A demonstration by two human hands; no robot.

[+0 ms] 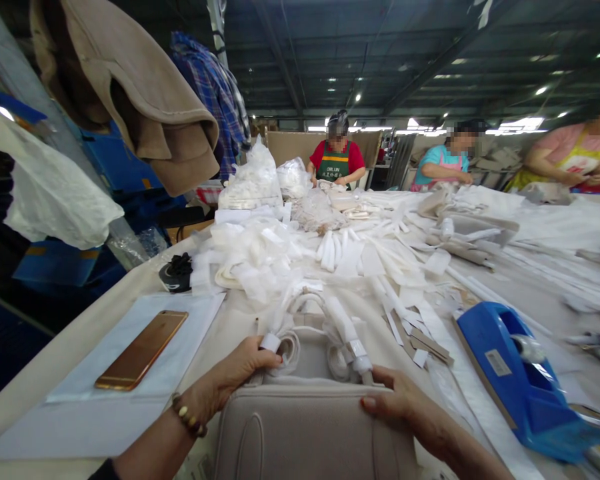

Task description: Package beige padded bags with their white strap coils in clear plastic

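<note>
A beige handbag [310,427] stands on the table right in front of me, its handles [340,323] wrapped in white protective paper. My left hand [235,373] grips the bag's upper left edge, fingers curled over the rim beside a wrapped handle end. My right hand [400,400] holds the upper right edge, thumb on the front and fingers over the top. A bead bracelet sits on my left wrist.
A gold phone [143,350] lies on white paper at the left. A blue tape dispenser [525,380] stands at the right. White paper strips and plastic bags [253,180] cover the table [55,360]. Three people work at the far side. Jackets hang at upper left.
</note>
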